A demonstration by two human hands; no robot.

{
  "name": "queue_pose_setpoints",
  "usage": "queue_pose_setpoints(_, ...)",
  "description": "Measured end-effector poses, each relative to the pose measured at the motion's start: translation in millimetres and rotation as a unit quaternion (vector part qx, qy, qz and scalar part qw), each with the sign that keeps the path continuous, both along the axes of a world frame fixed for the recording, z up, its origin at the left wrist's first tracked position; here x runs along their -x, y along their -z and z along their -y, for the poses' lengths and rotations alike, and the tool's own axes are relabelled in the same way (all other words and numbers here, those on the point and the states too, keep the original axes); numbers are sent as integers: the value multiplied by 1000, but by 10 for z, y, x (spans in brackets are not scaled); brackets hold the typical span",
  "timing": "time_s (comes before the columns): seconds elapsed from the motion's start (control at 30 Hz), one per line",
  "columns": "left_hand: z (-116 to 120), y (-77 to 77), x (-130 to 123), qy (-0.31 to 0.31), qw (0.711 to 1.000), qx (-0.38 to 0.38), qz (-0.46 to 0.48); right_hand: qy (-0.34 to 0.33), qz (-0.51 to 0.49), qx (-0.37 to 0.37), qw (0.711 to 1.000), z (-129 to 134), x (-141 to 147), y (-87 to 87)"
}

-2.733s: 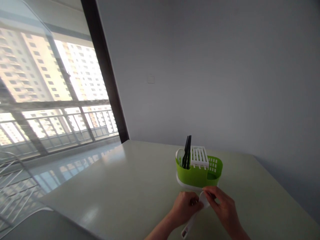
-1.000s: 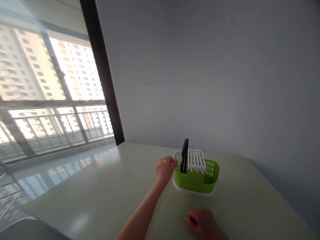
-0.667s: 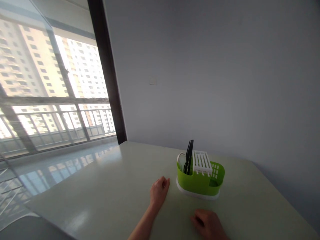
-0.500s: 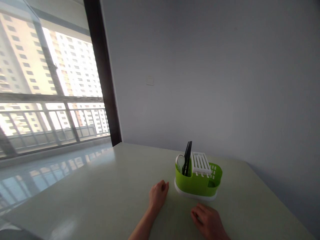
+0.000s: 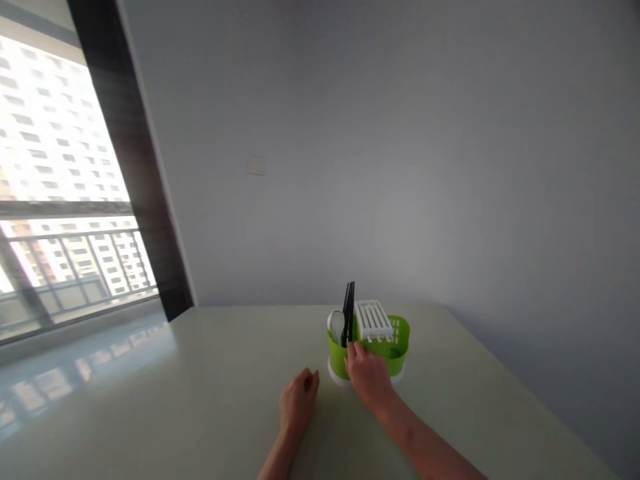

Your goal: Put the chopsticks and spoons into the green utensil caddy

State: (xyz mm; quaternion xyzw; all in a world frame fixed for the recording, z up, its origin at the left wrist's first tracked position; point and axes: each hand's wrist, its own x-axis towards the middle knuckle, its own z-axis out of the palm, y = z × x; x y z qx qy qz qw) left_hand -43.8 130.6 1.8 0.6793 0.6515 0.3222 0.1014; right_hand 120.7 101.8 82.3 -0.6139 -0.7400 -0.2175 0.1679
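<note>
A green cutlery caddy (image 5: 338,361) with a white base stands in front of me on the table. Several black chopsticks (image 5: 349,307) rise from its left part, beside a white-rimmed round object (image 5: 336,325) whose kind I cannot make out. On top sits a white slatted rack (image 5: 373,319) with small hooks along its front. My right hand (image 5: 369,375) reaches across the caddy's front, its fingers bent forward at the rim, close below the chopsticks; nothing shows in its grasp. Resting on the table left of the caddy, my left hand (image 5: 299,400) is curled into a loose fist.
The pale table (image 5: 225,387) runs back to a grey wall (image 5: 350,167) with a small switch plate (image 5: 257,166). A dark frame (image 5: 125,160) borders the window at the left, and the table's right edge slopes toward me.
My right hand has moved forward from the table to the caddy's front, and its fingers have uncurled. My left hand stays in a fist. The view has turned to the right.
</note>
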Motion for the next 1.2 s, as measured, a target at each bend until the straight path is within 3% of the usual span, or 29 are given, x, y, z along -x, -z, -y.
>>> queue_pose_setpoints(0.27,-33,38,-26,25,1000,5,-2,32,9,8,999,-57,-128,-80)
queue_pose_setpoints(0.8,-50,73,-5,30,999,1,-11,134,12,48,990,-245,-1607,-229)
queue_pose_setpoints(1.0,-36,40,-6,33,999,17,-9,147,-2,51,988,-240,-1942,-220)
queue_pose_setpoints(1.2,-41,44,2,39,999,13,-5,135,-16,46,990,-225,-2078,-190)
